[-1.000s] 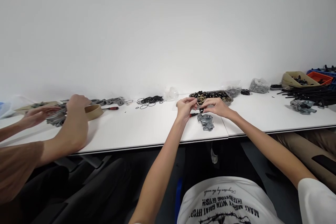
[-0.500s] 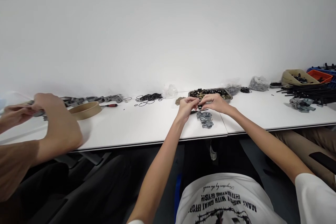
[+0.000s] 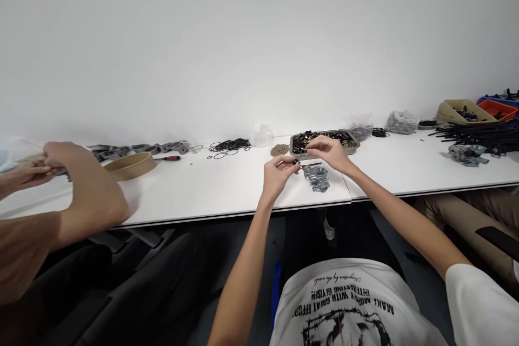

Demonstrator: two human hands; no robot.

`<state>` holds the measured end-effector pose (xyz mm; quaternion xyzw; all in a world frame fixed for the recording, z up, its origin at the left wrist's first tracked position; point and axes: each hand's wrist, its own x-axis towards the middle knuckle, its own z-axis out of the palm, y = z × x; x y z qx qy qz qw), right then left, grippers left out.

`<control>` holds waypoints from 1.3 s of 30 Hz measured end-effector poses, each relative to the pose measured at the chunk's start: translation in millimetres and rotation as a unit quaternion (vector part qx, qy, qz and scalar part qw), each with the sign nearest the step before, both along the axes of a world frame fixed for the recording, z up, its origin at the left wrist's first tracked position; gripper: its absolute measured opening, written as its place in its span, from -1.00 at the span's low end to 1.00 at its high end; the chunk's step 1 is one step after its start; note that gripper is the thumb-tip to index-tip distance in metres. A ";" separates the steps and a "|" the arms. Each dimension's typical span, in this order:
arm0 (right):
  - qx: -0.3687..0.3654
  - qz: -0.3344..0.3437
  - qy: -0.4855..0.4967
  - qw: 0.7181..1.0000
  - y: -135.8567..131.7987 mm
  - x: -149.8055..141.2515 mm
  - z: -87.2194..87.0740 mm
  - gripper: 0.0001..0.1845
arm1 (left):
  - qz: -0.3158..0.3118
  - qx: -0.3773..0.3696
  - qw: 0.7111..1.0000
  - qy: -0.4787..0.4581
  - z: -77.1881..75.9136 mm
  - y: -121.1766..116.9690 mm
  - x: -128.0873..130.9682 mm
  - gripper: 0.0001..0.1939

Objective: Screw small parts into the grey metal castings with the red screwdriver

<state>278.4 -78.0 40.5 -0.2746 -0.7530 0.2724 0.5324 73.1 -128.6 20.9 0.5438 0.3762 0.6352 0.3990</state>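
Observation:
My left hand (image 3: 277, 175) hovers over the white table (image 3: 219, 189) with thumb and fingers pinched on a small black part (image 3: 296, 161). My right hand (image 3: 329, 152) is a little further back, fingers curled at the near rim of a grey metal tray (image 3: 355, 146) full of small black and brass parts; what it holds, if anything, I cannot make out. A grey metal casting (image 3: 317, 177) lies on the table just below and between both hands.
A co-worker's arms (image 3: 81, 194) work at the left by a tan ring (image 3: 130, 165), a red-handled screwdriver (image 3: 169, 158) and grey castings. Black O-rings (image 3: 227, 146), brass bits (image 3: 279, 149), plastic bags, black rods (image 3: 478, 140) and bins (image 3: 462, 111) line the back.
My hands, joined together before, have separated: the left drew back toward me with the small black part, the right stayed by the tray. The co-worker's hands shifted left.

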 end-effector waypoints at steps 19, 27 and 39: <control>-0.324 -0.025 0.122 0.938 17.9 -20.7 -74.3 -0.40 | 0.135 -0.055 0.983 -0.110 -63.2 -14.9 24.5 -0.59; -0.201 -0.101 0.150 0.963 -1.6 -30.8 -73.0 -0.35 | 0.111 0.020 0.990 -0.087 -76.3 -32.4 46.5 -0.63; -0.044 -0.096 0.104 0.989 -23.3 -28.9 -70.7 -0.48 | 0.018 -0.036 0.997 -0.068 -69.8 -44.0 23.6 -0.66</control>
